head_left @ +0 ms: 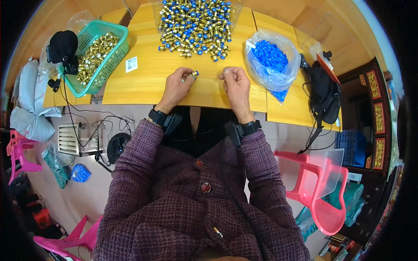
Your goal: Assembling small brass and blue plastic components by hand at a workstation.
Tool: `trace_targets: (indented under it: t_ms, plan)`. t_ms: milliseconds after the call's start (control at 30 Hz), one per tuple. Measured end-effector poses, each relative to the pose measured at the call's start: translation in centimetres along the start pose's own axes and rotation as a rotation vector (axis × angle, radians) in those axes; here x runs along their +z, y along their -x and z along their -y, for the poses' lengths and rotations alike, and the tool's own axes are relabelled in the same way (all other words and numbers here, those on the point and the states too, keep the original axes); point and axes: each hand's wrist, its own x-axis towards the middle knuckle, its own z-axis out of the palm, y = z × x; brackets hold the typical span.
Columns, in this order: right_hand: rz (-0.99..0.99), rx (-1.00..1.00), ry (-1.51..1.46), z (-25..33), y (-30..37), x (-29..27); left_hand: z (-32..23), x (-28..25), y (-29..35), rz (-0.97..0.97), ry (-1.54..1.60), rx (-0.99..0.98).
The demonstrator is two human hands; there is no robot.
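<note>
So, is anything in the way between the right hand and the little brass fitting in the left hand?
Nothing visible: between the right hand and the brass fitting in the left hand, there's just yellow table top. The pile of fittings lies farther back, and the bag of blue parts is off to the right.

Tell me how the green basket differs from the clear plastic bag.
The green basket is boxy with perforated walls; the clear plastic bag is rounded and crumpled. The basket holds brass-coloured fittings, the bag blue ring-shaped parts. The basket stands to the person's left, the bag to the right. Both hold many small parts.
</note>
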Motion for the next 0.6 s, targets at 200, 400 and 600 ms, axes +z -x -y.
trace_targets:
  t_ms: [200,400,600]
  plan:
    - [-0.073,-0.343,0.366,4.3,-5.7,-3.6,0.0,-0.2,0.2,0.024,0.071,-0.074]
    - [-0.138,-0.405,0.586,6.7,-11.2,-8.7,-0.3,-0.5,0.3,0.024,0.085,-0.098]
    - [-0.063,-0.441,0.613,6.2,-12.9,-12.3,-0.3,-0.4,0.0,0.024,0.099,-0.078]
